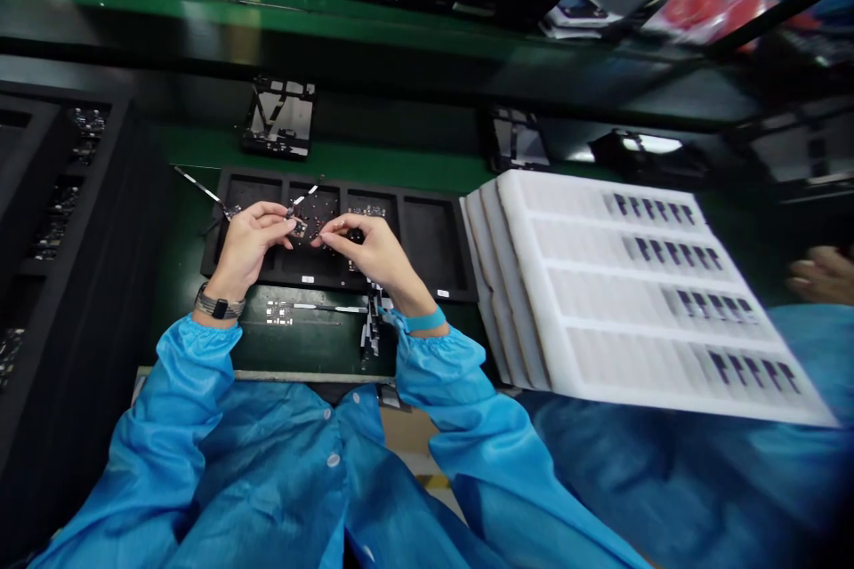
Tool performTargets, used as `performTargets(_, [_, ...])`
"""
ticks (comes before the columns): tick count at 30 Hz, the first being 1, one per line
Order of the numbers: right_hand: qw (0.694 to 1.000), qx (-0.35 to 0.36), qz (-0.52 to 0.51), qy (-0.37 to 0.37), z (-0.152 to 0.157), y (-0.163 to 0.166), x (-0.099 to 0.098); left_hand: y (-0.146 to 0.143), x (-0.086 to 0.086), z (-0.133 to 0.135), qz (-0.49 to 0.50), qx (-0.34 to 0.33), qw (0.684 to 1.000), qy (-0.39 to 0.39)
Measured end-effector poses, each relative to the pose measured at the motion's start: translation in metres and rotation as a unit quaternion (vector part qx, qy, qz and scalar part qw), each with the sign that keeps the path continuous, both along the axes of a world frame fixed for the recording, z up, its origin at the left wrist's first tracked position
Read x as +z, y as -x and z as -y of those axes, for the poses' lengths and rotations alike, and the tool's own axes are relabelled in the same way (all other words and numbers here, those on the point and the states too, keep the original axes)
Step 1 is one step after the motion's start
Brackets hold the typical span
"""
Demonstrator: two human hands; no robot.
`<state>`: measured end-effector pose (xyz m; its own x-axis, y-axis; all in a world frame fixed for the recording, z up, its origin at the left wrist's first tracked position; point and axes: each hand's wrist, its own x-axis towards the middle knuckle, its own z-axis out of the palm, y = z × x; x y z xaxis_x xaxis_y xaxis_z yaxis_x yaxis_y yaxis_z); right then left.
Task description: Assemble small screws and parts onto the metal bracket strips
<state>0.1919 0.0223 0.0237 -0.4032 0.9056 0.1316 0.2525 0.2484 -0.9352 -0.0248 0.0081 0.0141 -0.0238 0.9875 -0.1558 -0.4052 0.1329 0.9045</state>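
My left hand [248, 242] pinches a small circuit board [300, 228] above a black compartment tray [435, 242]. A thin ribbon strip with a pale section [304, 195] rises beside that board. Close to the board's right side, my right hand [374, 247] has thumb and forefinger pressed together; whatever is between them is too small to make out. Under the fingertips, many tiny dark and reddish parts [324, 203] lie in the tray. Near my left wrist another ribbon strip [198, 185] sticks out. Small boards [278, 313] and a bundle of black-and-white flex cables [372, 324] lie in front of the tray.
White foam trays [567, 311] holding rows of dark strips are stacked at right, beside a co-worker's hand [824, 276]. Black foam bins [143, 222] with boards stand left. Behind are device frames [284, 117] and a green shelf [334, 27].
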Motion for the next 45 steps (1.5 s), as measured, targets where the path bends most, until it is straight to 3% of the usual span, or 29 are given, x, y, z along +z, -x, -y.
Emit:
performTargets(30, [0.999,-0.024,0.028,0.006,0.008,0.000,-0.011,-0.019,0.002,0.009,-0.127,-0.019,0.992,0.004])
performTargets(45, [0.999,-0.025,-0.014,0.043,0.004,-0.005,-0.019,-0.020,-0.004,0.009,-0.112,-0.038,0.993,0.016])
